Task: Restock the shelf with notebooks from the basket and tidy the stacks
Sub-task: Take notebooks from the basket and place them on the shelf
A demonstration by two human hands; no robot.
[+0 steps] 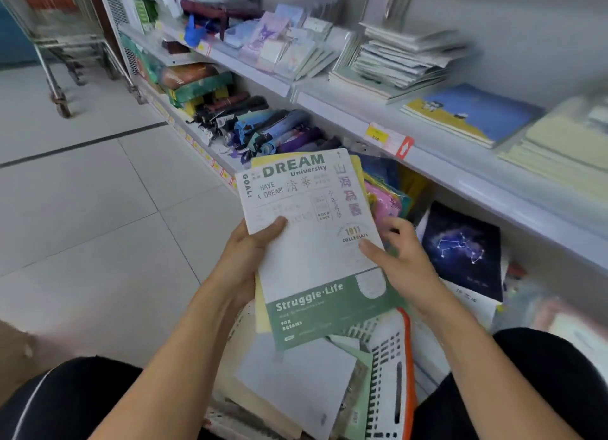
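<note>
Fingers of two hands, left (pixel 245 258) and right (pixel 406 258), grip one notebook stack (pixel 316 242).

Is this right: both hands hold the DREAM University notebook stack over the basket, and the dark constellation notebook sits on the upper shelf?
Not quite. The head view shows the constellation notebook on the lower shelf, under the upper shelf. Both the left hand and right hand do hold the DREAM University notebook stack over the basket.

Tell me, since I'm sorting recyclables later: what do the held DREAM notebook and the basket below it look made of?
DREAM notebook: paper with a thin card cover, matte print; it lies flat and thin in both hands.
Basket: looks like moulded plastic, white slotted wall with an orange rim, slightly glossy. Blur leaves finer detail open.
</note>
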